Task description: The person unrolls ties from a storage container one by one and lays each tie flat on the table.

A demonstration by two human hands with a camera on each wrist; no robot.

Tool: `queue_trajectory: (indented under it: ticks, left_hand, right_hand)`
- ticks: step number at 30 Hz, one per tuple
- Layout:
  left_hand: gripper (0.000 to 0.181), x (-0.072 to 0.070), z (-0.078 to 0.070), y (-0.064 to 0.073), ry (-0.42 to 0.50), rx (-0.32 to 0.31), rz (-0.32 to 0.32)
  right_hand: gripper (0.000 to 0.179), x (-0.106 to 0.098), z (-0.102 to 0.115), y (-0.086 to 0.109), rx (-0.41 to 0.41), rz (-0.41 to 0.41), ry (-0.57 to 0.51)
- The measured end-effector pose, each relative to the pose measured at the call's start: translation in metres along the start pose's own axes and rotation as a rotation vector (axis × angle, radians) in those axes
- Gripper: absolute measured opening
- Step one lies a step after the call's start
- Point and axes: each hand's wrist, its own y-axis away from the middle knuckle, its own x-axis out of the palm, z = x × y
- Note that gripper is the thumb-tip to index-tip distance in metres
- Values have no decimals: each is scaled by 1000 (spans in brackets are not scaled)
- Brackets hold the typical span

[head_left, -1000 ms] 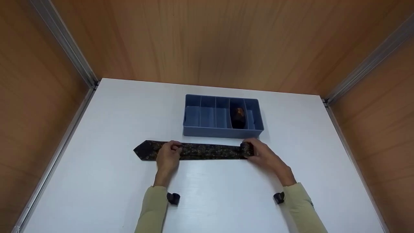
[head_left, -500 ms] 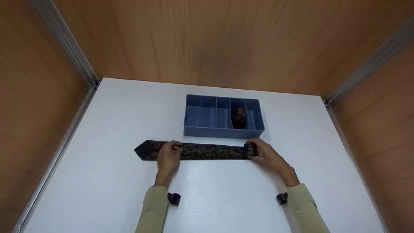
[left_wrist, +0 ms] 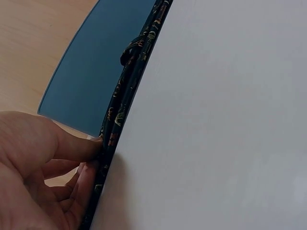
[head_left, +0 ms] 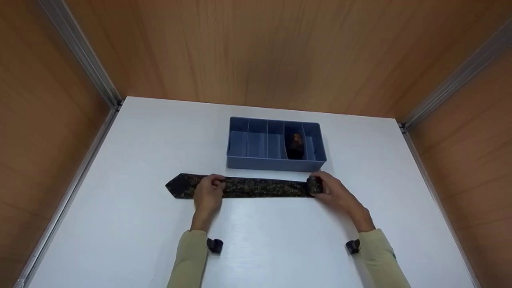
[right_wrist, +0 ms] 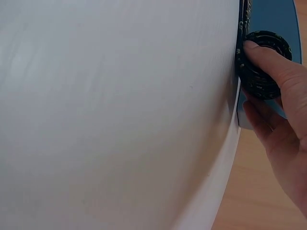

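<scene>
A dark necktie with a small floral pattern lies across the white table, its pointed wide end at the left. The right end is wound into a roll, whose spiral edge shows in the right wrist view. My right hand grips that roll between thumb and fingers. Toward the wide end, my left hand pinches the tie with thumb and fingertips, the fingers partly hiding it. In the left wrist view a narrow loop stands up from the tie's back.
Just behind the tie stands a blue box divided into several compartments. One of them, right of the middle, holds a dark rolled item with an orange patch. Wooden panels enclose the table at the back and sides.
My right hand has moved a little to the right with the roll, and the flat stretch of necktie has grown longer. The left hand stays in place.
</scene>
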Motion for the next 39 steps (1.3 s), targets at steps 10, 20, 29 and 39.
queue_trajectory:
  ticks: [10, 20, 29, 39]
  left_hand:
    - [13, 0, -2, 0, -9, -15, -9]
    - [15, 1, -3, 0, 8, -20, 8]
    - [16, -1, -3, 0, 23, -41, 24]
    - [15, -2, -5, 1, 25, -47, 10]
  right_hand:
    - [52, -6, -5, 7, 3, -21, 23]
    - [51, -12, -11, 13, 53, -25, 38]
    - [49, -16, -17, 19, 40, -57, 19]
    - [49, -21, -21, 23, 73, -49, 41]
